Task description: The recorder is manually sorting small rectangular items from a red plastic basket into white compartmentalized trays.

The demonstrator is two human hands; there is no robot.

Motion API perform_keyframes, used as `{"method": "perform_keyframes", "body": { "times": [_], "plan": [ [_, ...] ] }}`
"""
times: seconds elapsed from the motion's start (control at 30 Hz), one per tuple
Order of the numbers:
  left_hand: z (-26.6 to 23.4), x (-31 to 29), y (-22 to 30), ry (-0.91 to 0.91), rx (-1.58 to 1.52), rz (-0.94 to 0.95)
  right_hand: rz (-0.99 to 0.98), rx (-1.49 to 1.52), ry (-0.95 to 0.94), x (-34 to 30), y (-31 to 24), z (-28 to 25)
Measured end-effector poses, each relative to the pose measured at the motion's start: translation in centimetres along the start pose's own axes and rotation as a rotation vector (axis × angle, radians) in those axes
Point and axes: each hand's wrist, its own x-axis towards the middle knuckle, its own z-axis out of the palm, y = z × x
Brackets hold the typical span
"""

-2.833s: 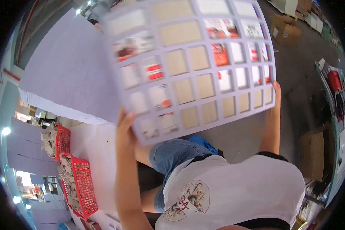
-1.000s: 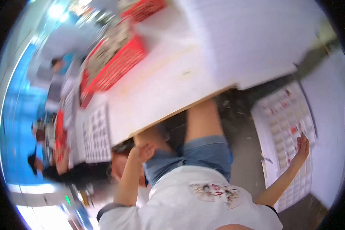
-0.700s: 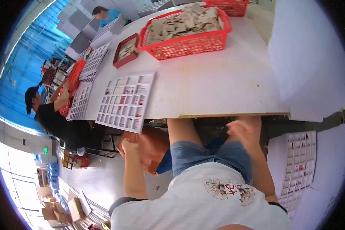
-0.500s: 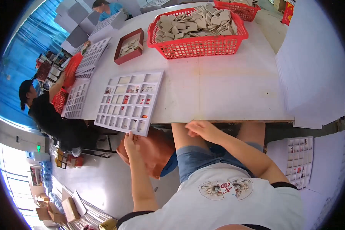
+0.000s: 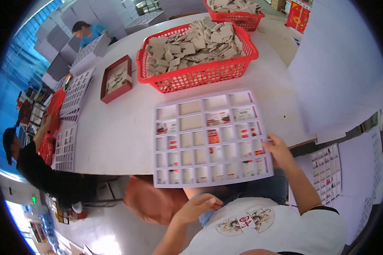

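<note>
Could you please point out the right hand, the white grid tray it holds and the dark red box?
Right hand (image 5: 279, 151), head view: middle of the hand.
White grid tray (image 5: 174, 185), head view: its near rim.
Dark red box (image 5: 119, 94), head view: its near wall.

A white rectangular grid panel (image 5: 208, 184), wide compartments in its far rows and smaller ones nearer, rests at the edge of a white flat-topped table (image 5: 119, 140), its near side jutting out; several cells show red-and-white printed patches; others, plain pale bottoms.
</note>
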Motion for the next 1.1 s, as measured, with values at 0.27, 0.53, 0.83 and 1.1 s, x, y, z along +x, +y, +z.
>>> {"method": "perform_keyframes", "body": {
  "times": [0.27, 0.53, 0.83, 1.1],
  "plan": [
    [-11.6, 5.0, 5.3, 1.045, 0.386, 0.721, -0.822, -1.202, 0.587, 12.3, -15.0, -4.4],
    [-12.7, 8.7, 3.4, 1.238, 0.895, 0.621, -1.02, -1.266, 0.36, 38.0, -27.8, 11.4],
    [-12.8, 9.1, 2.9, 1.316, 0.969, 0.602, -0.696, -1.539, 0.665, 48.0, -29.8, 18.6],
    [-12.7, 9.0, 3.4, 1.335, 1.034, 0.611, -0.655, -1.581, 0.483, 50.5, -30.5, 16.0]
  ]
}}
